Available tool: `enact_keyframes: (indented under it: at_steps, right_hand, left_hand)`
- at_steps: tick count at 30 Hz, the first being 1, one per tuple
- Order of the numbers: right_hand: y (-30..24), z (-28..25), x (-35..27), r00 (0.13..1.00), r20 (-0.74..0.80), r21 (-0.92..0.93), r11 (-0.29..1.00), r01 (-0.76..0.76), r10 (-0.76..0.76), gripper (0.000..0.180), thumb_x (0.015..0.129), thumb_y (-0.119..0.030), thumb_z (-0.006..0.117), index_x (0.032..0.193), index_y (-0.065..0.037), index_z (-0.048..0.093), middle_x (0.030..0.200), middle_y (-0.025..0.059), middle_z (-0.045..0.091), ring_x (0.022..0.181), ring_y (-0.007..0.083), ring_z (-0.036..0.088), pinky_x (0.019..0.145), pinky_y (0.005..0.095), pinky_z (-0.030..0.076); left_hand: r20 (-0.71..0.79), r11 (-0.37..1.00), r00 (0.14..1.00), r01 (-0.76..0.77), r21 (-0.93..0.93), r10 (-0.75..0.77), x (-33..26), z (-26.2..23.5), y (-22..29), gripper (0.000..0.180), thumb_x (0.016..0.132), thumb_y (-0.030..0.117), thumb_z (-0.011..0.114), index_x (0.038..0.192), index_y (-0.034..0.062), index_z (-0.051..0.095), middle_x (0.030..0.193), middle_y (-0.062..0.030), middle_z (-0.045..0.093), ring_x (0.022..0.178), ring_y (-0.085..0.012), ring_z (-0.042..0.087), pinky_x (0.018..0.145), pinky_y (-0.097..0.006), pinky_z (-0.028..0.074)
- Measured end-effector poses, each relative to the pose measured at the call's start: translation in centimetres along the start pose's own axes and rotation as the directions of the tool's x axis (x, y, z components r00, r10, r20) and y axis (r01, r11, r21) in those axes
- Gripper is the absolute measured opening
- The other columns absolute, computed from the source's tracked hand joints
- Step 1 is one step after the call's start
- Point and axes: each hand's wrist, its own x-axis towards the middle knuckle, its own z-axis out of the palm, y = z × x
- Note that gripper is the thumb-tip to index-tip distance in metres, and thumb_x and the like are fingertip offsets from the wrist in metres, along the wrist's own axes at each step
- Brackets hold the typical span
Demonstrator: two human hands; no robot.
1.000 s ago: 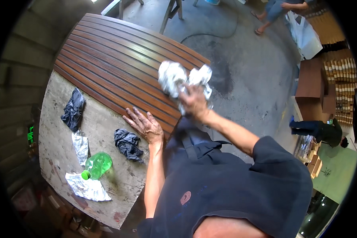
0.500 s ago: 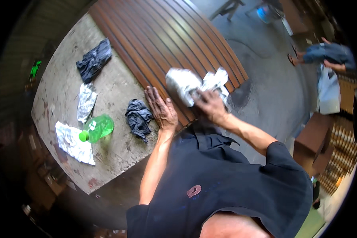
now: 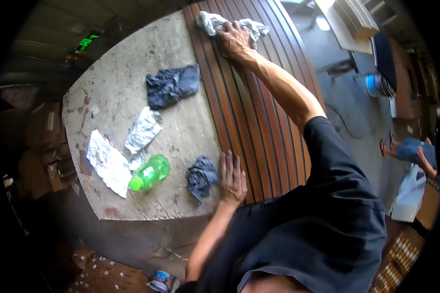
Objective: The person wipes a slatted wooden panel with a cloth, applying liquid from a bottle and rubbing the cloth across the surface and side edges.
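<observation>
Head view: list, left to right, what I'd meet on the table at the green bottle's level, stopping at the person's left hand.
Crumpled white sheet → green bottle → dark crumpled wad → left hand.

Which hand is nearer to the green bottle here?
Left. The left hand is to the right of the green bottle, with a black wad between them; the right hand is much farther off, up the slatted panel, on the white wad.
</observation>
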Motion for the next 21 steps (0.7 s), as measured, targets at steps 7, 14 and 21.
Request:
enact_keyframes:
  at_steps: [7, 14, 21]
  right_hand:
    - [1.2, 2.4, 3.2, 0.998, 0.052, 0.050, 0.998, -0.033, 0.031, 0.063, 0.081, -0.024, 0.067, 0.142, -0.022, 0.050, 0.143, 0.0201, 0.045, 0.135, 0.0390, 0.039, 0.102, 0.0635, 0.034]
    - [-4.5, -6.6, -19.0, 0.929, 0.110, 0.304, 0.902, 0.307, -0.354, 0.089, 0.071, -0.022, 0.078, 0.149, -0.020, 0.037, 0.140, 0.0202, 0.045, 0.125, 0.0406, 0.045, 0.092, 0.0604, 0.042]
    - [-4.3, -18.3, -37.0, 0.963, 0.265, 0.513, 0.852, -0.108, -0.038, 0.037, 0.087, -0.009, 0.063, 0.124, -0.009, 0.062, 0.120, 0.0165, 0.058, 0.108, 0.0330, 0.058, 0.088, 0.0429, 0.049]
  left_hand:
    - [0.002, 1.000, 1.000, 0.007, -0.023, -0.007, 0.3, -0.2, 0.6, 0.054, 0.099, 0.013, 0.044, 0.151, 0.0018, 0.035, 0.159, -0.0221, 0.026, 0.144, -0.0482, 0.025, 0.118, -0.054, 0.025]
    - [0.009, 1.000, 1.000, -0.023, 0.007, 0.023, -0.2, -1.0, -0.1, 0.055, 0.094, 0.007, 0.048, 0.148, -0.0020, 0.037, 0.157, -0.0260, 0.026, 0.145, -0.0484, 0.024, 0.118, -0.054, 0.024]
    - [-0.102, 0.957, 0.993, 0.024, -0.290, -0.056, -1.7, -11.4, 1.5, 0.020, 0.090, 0.002, 0.055, 0.105, -0.0023, 0.069, 0.099, -0.0153, 0.072, 0.096, -0.0288, 0.069, 0.085, -0.037, 0.055]
